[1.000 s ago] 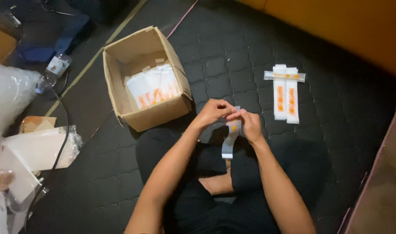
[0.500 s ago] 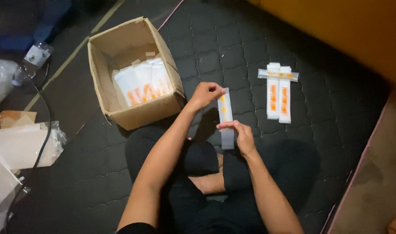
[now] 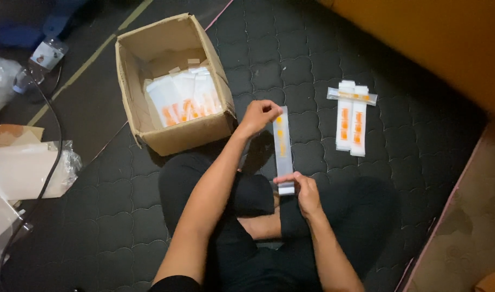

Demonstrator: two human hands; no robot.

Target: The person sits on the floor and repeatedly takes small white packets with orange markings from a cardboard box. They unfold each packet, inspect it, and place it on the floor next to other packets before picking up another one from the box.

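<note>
Dark quilted floor mat (image 3: 290, 59) fills most of the view, with the seated person's legs in black at six o'clock.

One open brown cardboard box (image 3: 150, 65) at eleven o'clock. Inside lies a fanned stack of white flat packets with orange marks (image 3: 185, 100); count uncertain, at least four.

One crumpled clear plastic bag holding white sheets (image 3: 28, 170) at nine o'clock, a black cable (image 3: 47, 173) running across it.

Three finished slim clear sleeves with orange marks (image 3: 351, 116) at two o'clock on the mat: two side by side, lengthwise, touching; one laid crosswise over their far ends.

One long narrow clear plastic sleeve with a white insert and orange marks (image 3: 282, 148) at centre, held stretched between both hands just above the lap, its long axis running roughly twelve to six. Orange marks sit in its upper half; lower half looks frosted and plain, with a white strip at the bottom end.

Left hand (image 3: 260, 116) pinches the sleeve's far end, fingers curled closed on it. Right hand (image 3: 304, 189) grips the near end, thumb and fingertips closed over the white strip.
</note>
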